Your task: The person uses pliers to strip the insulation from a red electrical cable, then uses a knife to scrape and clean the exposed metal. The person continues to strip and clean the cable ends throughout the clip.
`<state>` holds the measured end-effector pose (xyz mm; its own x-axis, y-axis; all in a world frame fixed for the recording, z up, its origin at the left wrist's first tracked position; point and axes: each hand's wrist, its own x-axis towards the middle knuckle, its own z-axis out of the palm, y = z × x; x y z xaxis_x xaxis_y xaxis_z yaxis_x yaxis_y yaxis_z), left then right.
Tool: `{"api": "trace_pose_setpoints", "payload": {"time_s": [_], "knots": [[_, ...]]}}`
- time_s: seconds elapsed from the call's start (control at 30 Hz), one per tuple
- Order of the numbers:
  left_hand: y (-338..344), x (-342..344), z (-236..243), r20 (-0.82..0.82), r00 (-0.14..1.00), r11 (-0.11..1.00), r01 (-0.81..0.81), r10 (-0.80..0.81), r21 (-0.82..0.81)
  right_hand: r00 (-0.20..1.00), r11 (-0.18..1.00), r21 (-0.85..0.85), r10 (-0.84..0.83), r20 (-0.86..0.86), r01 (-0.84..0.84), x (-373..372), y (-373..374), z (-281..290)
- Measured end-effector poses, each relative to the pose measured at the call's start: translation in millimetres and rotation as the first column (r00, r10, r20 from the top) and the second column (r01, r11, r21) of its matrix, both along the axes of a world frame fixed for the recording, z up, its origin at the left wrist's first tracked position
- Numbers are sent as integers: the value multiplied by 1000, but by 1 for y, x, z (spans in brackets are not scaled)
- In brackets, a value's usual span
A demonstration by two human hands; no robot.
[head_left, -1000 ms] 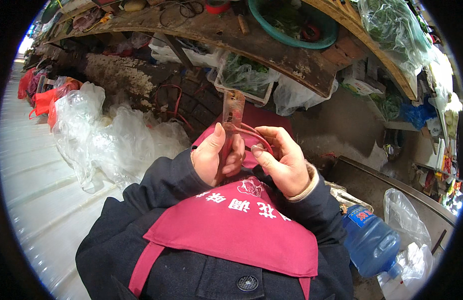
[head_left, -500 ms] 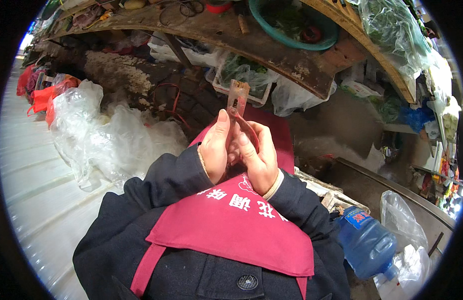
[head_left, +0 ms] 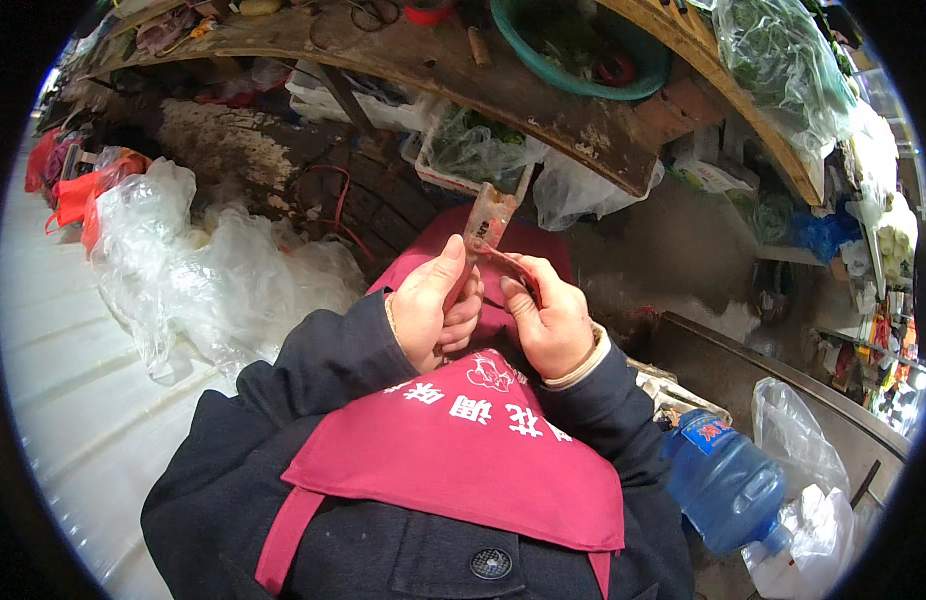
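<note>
In front of my apron I hold a two-handled red tool (head_left: 491, 217) with a broad, flat, pale head marked with rusty brown; its exact kind I cannot make out. My left hand (head_left: 430, 305) is closed round one handle, the thumb lying along it toward the joint. The other red handle sits pinched between the thumb and fingers of my right hand (head_left: 555, 318). The two handles stand apart, and the head points away from me. My palms hide the handles' lower ends.
Ahead runs a worn wooden bench (head_left: 423, 75) bearing a teal basin (head_left: 583, 50) of greens. Beneath it sits a white foam box (head_left: 473, 150) with bagged greens. Clear plastic bags (head_left: 233, 280) lie left. A blue water jug (head_left: 723, 480) lies at right, beside more plastic.
My right hand has moved out to the right, away from my left, and the red handles have spread. The tool's head has shifted slightly right and toward me.
</note>
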<state>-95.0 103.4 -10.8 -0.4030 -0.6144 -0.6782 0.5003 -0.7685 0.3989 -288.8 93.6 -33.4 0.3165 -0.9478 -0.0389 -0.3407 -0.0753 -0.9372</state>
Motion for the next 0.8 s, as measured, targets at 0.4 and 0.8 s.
{"api": "trace_pose_setpoints", "payload": {"time_s": [0.4,0.8], "knots": [[8,7,-3,63,957,906,288,-282,-310,914,923,-76,358,-192,-377,-47,-36,30],[11,9,5,104,967,917,252,-231,-310,983,983,9,186,-3,-186,-32,-19,44]]}}
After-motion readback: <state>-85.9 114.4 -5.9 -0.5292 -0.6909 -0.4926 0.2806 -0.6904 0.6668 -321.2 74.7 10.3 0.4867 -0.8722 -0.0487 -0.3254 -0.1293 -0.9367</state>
